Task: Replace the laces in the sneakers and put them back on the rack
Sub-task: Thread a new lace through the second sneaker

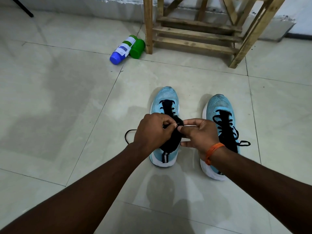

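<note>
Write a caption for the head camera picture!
Left hand and right hand pinch a black lace over one blue sneaker.

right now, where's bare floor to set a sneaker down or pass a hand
The widest bare floor lies left of the sneaker in hand, past its loose lace, below the bottles. Tiles between the toes and the rack are free too. The gap beside the other sneaker is tight.

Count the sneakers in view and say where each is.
2. The left sneaker sits under the left hand, pinching its lace, and right hand, gripping it; the right sneaker stands beside it, laced. None shows on the wooden rack, whose top is cut off.
</note>
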